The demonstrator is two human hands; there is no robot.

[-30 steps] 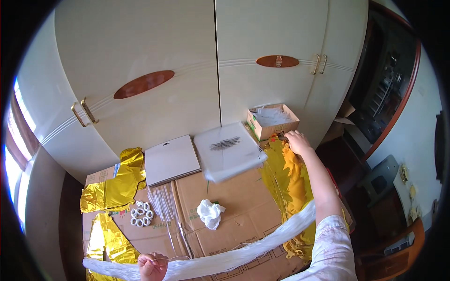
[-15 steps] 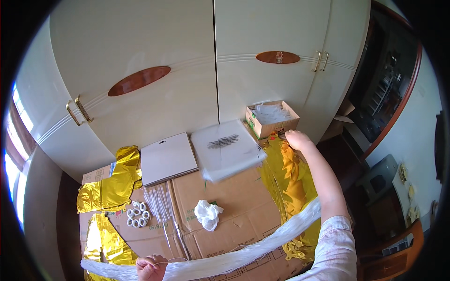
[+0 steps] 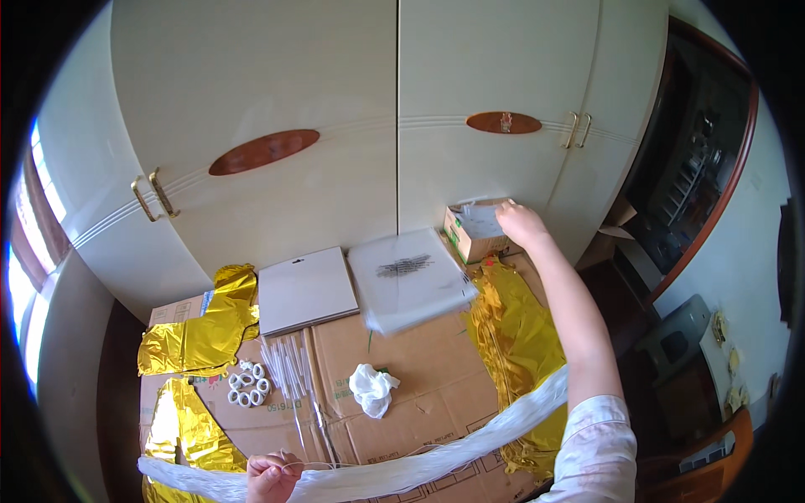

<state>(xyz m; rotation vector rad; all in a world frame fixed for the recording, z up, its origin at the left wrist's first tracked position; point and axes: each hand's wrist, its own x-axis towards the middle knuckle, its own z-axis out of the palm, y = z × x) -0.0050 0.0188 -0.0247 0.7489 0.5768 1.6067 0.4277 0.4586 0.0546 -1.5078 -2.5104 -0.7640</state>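
Note:
My left hand (image 3: 274, 478) is closed in a pinch on a thin pale string at the near edge, beside a long bundle of white strands (image 3: 470, 440). The bundle lies across the front of the cardboard. At the far right, my right hand (image 3: 520, 223) reaches to the small cardboard box (image 3: 486, 249), which holds clear plastic pieces (image 3: 478, 220). Its fingers are bent together over the box's opening, and what they hold, if anything, is hidden. Just below that box lie flat gold foil balloons (image 3: 524, 323), partly under my right forearm.
A flattened cardboard sheet (image 3: 428, 377) bears a grey-white stack (image 3: 306, 289), clear plastic bags (image 3: 407, 293), thin clear tubes (image 3: 289, 369), several white rings (image 3: 248, 384) and a crumpled white bundle (image 3: 373, 390). More gold foil (image 3: 197, 335) lies left. Cabinet doors (image 3: 277, 75) stand behind.
My right hand has moved up from the gold foil's far end to the box's opening. My left hand keeps its pinch on the string. The whole view has shifted slightly.

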